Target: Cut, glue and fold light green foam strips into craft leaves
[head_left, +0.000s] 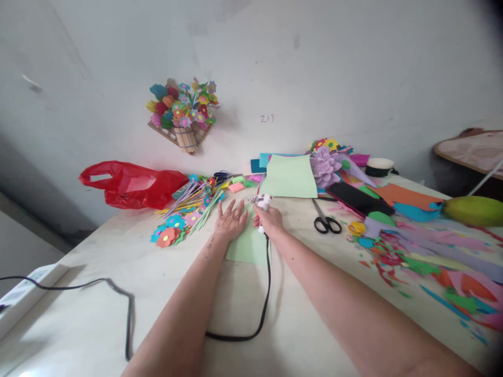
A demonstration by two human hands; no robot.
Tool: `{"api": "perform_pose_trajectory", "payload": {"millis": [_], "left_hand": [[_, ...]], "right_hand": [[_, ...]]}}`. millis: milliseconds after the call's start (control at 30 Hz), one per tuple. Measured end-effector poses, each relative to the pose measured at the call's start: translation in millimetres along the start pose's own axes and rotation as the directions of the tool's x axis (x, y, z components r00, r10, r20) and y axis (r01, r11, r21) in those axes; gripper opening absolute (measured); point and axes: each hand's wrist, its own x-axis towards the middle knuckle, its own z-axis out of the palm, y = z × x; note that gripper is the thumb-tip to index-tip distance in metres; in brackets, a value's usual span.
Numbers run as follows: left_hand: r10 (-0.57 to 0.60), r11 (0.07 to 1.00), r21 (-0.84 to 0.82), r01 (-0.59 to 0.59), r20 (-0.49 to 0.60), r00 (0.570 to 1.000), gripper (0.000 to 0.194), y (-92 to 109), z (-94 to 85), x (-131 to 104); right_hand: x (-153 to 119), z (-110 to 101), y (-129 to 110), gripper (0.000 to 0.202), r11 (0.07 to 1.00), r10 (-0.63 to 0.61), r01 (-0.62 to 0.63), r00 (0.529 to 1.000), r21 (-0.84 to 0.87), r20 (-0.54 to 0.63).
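Note:
My right hand [271, 222] is wrapped round the handle of a small white hot glue gun [266, 201], its nozzle end toward the left. From the base of the handle a black cord [269, 285] loops down and passes under my left forearm. Fingers spread, my left hand [230, 222] lies flat at the left edge of a light green sheet [247, 248]. Both hands partly cover this sheet. The glue gun is above its far part; whether the tip touches it I cannot tell.
Scissors [327, 222], a black phone [359, 198] and colourful scraps [393, 251] lie to the right. Another green sheet [291, 175] rests at the back. Craft flowers [171, 230], stems [206, 214] and a red plastic bag [129, 186] sit left. A power strip [33, 293] is at the near left.

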Motion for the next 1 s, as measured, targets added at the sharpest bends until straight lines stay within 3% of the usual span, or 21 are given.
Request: {"api": "perform_pose_trajectory", "payload": {"millis": [167, 367, 667, 1000], "left_hand": [[-0.052, 0.997, -0.056, 0.052, -0.003, 0.999, 0.051, -4, -0.7, 0], [-0.320, 0.947, -0.079, 0.310, -0.215, 0.923, 0.057, -12, -3.3, -10], [-0.269, 0.962, 0.037, 0.269, 0.003, 0.963, 0.057, -17, -5.2, -34], [-0.296, 0.955, 0.047, 0.294, 0.078, 0.952, 0.059, -12, -5.7, -52]], "right_hand": [[1, 0, 3, 0.031, 1.000, -0.020, 0.020, 1.000, 0.000, -0.013], [4, 0, 6, 0.028, 0.999, -0.042, 0.042, 0.999, 0.031, -0.011], [7, 0, 11, 0.030, 0.997, -0.052, 0.053, 0.999, 0.055, -0.008], [5, 0, 8, 0.028, 0.998, -0.056, 0.056, 0.998, 0.040, -0.005]]}}
